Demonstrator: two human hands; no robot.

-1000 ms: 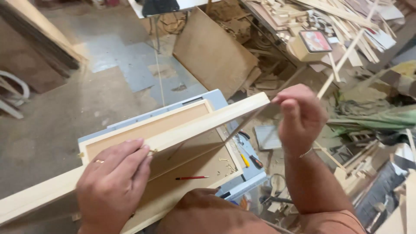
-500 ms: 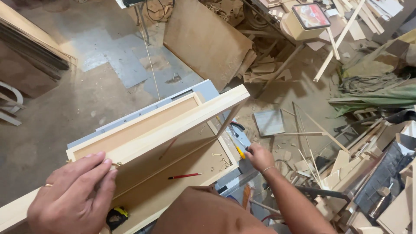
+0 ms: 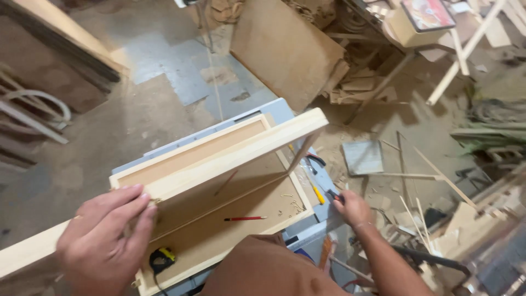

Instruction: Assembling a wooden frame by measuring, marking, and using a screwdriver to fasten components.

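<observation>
My left hand (image 3: 107,238) grips a long pale wooden plank (image 3: 230,156) that runs diagonally over a shallow wooden frame tray (image 3: 293,189). The tray lies on a grey work table (image 3: 276,109). My right hand (image 3: 350,208) is down at the table's right edge, its fingers closed around a small dark tool (image 3: 332,194) beside a yellow-handled tool (image 3: 318,194). A red pencil (image 3: 245,218) lies inside the tray. A black and yellow tape measure (image 3: 161,259) sits at the tray's near corner.
A large board (image 3: 285,49) leans on the floor behind the table. Wood offcuts and thin sticks (image 3: 416,208) litter the floor on the right. A flat grey plate (image 3: 362,157) lies there too. Planks (image 3: 60,33) lean at the upper left.
My right hand left the plank's far end and dropped to the table's right edge, closing on a small tool. My left hand keeps its hold on the plank.
</observation>
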